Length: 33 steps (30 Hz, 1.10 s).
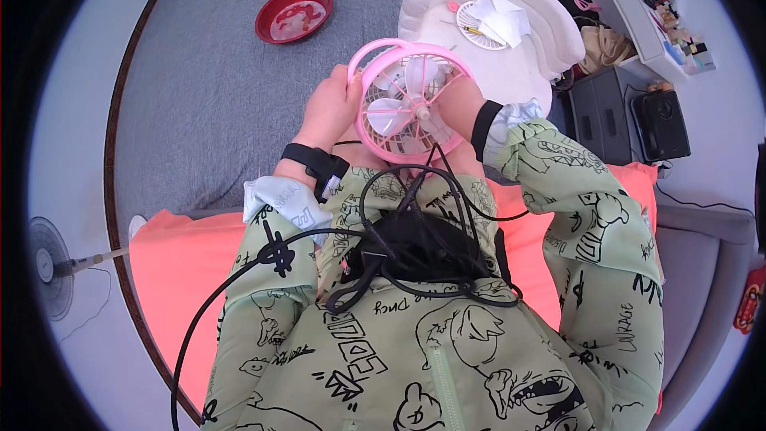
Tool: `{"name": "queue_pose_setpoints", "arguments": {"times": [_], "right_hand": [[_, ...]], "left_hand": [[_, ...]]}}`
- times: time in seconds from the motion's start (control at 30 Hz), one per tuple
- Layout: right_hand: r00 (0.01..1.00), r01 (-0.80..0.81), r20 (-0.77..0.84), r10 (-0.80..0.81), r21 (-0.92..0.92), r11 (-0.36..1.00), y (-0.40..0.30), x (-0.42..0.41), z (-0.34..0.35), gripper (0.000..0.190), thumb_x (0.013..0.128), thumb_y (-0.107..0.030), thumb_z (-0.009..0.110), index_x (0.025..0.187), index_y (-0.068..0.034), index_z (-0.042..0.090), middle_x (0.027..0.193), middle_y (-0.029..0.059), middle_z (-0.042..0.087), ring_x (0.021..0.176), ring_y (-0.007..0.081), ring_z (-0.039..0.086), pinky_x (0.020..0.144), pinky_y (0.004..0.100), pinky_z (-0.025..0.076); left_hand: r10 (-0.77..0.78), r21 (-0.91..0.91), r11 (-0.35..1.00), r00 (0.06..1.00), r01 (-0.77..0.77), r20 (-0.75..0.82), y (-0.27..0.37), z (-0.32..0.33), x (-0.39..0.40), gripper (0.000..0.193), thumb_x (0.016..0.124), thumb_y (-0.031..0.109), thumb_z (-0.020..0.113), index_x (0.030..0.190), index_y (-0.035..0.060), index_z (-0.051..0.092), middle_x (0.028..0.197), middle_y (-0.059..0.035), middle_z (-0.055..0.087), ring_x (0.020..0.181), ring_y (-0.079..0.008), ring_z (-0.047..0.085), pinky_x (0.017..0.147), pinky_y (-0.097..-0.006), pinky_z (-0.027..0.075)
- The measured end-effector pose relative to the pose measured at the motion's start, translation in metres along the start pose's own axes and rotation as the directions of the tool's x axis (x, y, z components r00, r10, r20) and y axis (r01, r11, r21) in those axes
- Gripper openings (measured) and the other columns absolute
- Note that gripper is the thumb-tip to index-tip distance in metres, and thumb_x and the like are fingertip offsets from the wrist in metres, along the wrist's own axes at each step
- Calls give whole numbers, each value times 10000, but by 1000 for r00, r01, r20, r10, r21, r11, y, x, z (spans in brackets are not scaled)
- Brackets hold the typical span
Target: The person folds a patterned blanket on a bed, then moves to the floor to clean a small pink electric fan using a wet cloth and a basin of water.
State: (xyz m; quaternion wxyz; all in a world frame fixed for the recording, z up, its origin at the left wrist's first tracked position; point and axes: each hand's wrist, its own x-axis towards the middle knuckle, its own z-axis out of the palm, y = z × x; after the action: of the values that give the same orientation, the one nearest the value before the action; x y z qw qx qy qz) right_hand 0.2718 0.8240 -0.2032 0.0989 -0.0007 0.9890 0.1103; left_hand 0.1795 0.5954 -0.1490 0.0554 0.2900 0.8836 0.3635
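Note:
Over my lap is a small pink electric fan (417, 112) with pale translucent blades, thin pink front spokes and a curved handle at its upper left. My left hand (335, 102) grips the left rim, close to where the handle joins. At the opposite side, my right hand (462, 102) lies across the rim with its fingers at the blades. Those fingertips are partly hidden, so I cannot tell whether they pinch anything. Black cables (419, 191) run over a black pouch (413, 239) at my waist, just below the fan.
A red basin (294, 14) with sudsy water stands on the grey carpet (197, 90). Ahead, a white plush chair (428, 27) bears a white plastic basket (482, 42) with white cloth or paper (499, 19). Drawers (601, 109) stand at right, a standing fan (51, 266) at left.

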Motion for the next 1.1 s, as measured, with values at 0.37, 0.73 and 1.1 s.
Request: {"name": "queue_pose_setpoints", "arguments": {"times": [0.37,0.73,1.1], "right_hand": [[915,291,300,-270,-27,956,-5,-16,-63,181,804,-117,489,879,-67,645,765,126,637,761,301,639,693,403,500],[959,280,-16,-283,-93,955,-13,-52,-67,125,718,-83,575,802,-30,651,864,113,610,831,239,596,679,328,504],[936,-16,-330,121,306,952,29,-60,-86,158,704,-139,614,812,-31,655,783,146,621,752,309,621,626,395,504]], "left_hand": [[-1,-20,1000,1000,1,-8,-5,-3,-7,333,933,327,411,915,4,493,748,-273,598,732,-465,574,656,-533,439],[3,-51,999,999,-5,-45,-6,-4,-8,316,929,305,424,920,-1,499,742,-277,592,729,-468,569,646,-537,431],[-20,-25,999,999,20,-28,-7,-4,-4,316,926,302,427,915,-4,505,759,-272,594,751,-461,570,660,-528,432]]}}
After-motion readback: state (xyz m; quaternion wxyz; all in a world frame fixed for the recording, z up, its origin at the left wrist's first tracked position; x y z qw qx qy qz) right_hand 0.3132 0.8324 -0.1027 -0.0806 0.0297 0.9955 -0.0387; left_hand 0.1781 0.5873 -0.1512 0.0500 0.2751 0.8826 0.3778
